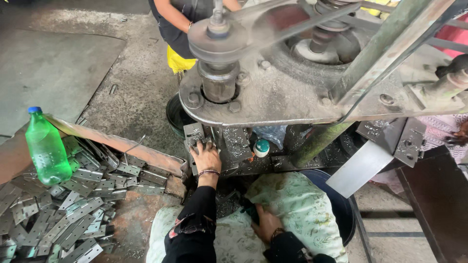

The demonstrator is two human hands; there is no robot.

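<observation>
Fingertips of left hand are hidden among the machine's metal blocks; whether anything is gripped can't be told. Right hand is partly buried between the cloth-covered knees, fingers out of sight, what it touches not made out. Pulley and belt are motion-blurred. Second person at top is cut off by frame edge, only torso and arm seen. Hinge-plate pile is cropped at left and bottom edges. Blue tub is mostly covered by the knee.
</observation>
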